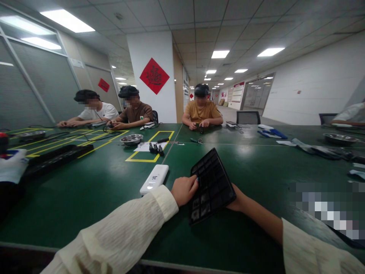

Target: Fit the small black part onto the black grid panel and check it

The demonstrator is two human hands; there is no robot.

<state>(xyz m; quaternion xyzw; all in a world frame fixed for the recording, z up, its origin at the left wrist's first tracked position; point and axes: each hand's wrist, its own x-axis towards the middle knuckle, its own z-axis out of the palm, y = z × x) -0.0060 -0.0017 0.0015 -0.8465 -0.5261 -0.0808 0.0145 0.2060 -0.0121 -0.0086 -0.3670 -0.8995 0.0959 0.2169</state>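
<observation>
A black tray (215,190) divided into a grid of compartments is held tilted above the table in front of me. My right hand (237,198) grips its right edge from behind, with most of the fingers hidden by the tray. At the tray's left side, my left hand (184,190) has its fingers drawn together over the compartments. A small teal spot shows at its fingertips; I cannot tell what it is. Greyish, shiny small pieces show in several compartments at the tray's lower end. Just left of my left hand lies a white power bank (154,179) marked 26.
Black cylindrical parts (156,149) stand on white paper beside a metal bowl (131,139). Green-handled pliers (196,141) lie farther back. A long black tray (59,160) and a gloved hand (13,165) are at left. Co-workers sit across the green table (114,236).
</observation>
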